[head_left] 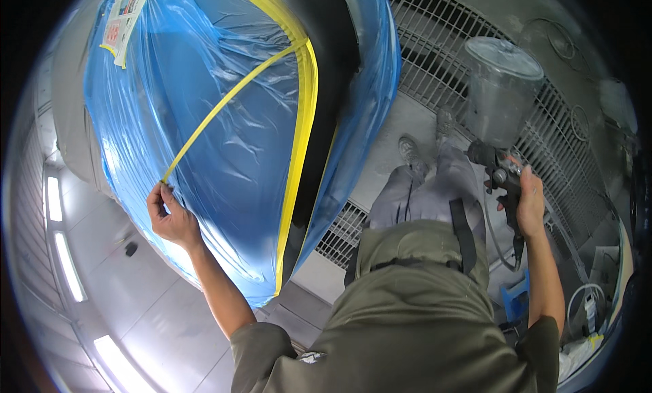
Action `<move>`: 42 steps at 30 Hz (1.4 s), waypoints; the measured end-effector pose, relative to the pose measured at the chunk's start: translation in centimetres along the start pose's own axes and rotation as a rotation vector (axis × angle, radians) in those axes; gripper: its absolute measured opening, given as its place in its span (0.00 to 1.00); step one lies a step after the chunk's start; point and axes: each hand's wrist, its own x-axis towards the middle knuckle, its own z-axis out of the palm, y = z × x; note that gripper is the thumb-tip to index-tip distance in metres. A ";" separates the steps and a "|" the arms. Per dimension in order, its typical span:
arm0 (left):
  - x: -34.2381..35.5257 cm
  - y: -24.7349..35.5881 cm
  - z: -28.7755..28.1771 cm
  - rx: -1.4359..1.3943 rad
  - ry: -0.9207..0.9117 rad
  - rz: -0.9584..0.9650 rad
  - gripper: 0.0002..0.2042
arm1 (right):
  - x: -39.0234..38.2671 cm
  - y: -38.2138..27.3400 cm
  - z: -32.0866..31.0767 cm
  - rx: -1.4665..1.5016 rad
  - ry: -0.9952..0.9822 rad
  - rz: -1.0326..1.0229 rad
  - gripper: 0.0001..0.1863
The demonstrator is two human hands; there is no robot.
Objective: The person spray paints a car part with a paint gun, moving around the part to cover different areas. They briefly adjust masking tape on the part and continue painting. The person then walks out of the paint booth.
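Note:
My left hand (174,220) pinches the lower end of a narrow strip of yellow masking tape (231,95). The strip stretches diagonally over blue masking film (231,189) and meets a wider yellow tape border (307,114) near the top. Beside that border runs a bare dark panel (327,87), with film on its other side as well. Off to the right, my right hand (531,204) is wrapped round the grip of a spray gun (504,177). A large translucent cup (501,97) with a lid sits on top of the gun, and a hose hangs from the handle.
Metal floor grating (435,53) lies beyond my feet and to the right. At upper left, a printed paper (125,19) is taped to the film. Bright lamps (69,265) line the left side. A blue object (516,296) stands below my right forearm.

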 end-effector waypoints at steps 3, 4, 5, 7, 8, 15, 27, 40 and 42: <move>-0.7 -1.0 0.4 -0.056 0.007 -0.147 0.08 | 1.0 2.8 -0.2 0.030 0.060 0.029 0.41; -0.7 -1.2 0.3 -0.072 0.023 -0.067 0.08 | 1.3 4.1 0.2 0.146 0.071 0.022 0.41; -0.9 -1.5 0.3 -0.073 0.051 -0.028 0.08 | 1.6 5.4 0.4 0.093 0.118 0.031 0.40; -1.0 -1.8 -0.1 -0.061 0.057 0.032 0.08 | 2.1 8.1 0.6 0.164 0.087 0.007 0.41; -1.0 -1.9 -0.2 -0.083 0.062 0.029 0.08 | 2.3 9.6 0.7 0.156 0.087 0.050 0.41; -0.8 -1.5 -0.6 -0.280 -0.073 0.066 0.10 | 2.5 20.4 4.8 0.235 0.300 0.084 0.39; -0.1 0.3 0.8 -0.451 -0.090 0.031 0.12 | 2.7 26.6 7.7 0.241 0.237 0.110 0.36; 0.8 1.7 0.9 -0.437 -0.079 0.010 0.13 | 3.7 27.4 8.1 0.238 0.258 0.099 0.36; 0.9 2.0 0.9 -0.439 -0.078 0.002 0.13 | 3.7 27.3 7.9 0.301 0.242 0.081 0.36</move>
